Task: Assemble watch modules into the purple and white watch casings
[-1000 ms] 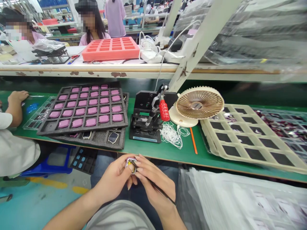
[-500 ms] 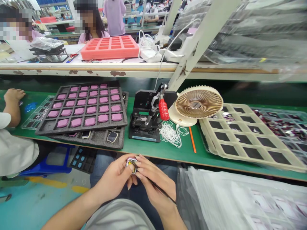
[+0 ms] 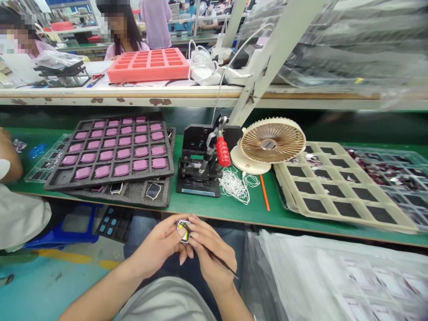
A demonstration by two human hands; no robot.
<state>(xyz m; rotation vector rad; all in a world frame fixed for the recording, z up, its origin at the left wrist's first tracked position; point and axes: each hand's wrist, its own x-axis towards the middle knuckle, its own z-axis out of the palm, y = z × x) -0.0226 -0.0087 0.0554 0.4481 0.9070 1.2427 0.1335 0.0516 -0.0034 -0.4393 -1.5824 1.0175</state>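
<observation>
Over my lap, in front of the bench edge, my left hand (image 3: 156, 244) is closed round a small watch case (image 3: 183, 235) with a silvery rim and a yellow patch inside. The thumb presses on its face. My right hand (image 3: 214, 253) grips a thin dark pair of tweezers (image 3: 222, 262), whose tips reach into the case. Some right fingertips rest at the rim of the case. What exactly the tips touch is too small to see.
A dark foam tray (image 3: 115, 151) of pink watch-shaped pieces overlaps another tray at left. A press with a red handle (image 3: 223, 152), a fan (image 3: 272, 141) and an orange stick (image 3: 265, 192) stand or lie mid-bench. A beige tray (image 3: 337, 205) sits right. A co-worker's arm (image 3: 10, 156) is far left.
The whole view has shifted slightly, so the bench items appear a little further left. My hands still hold the case and tweezers, and the yellow patch shows more. The co-worker's hand has moved left.
</observation>
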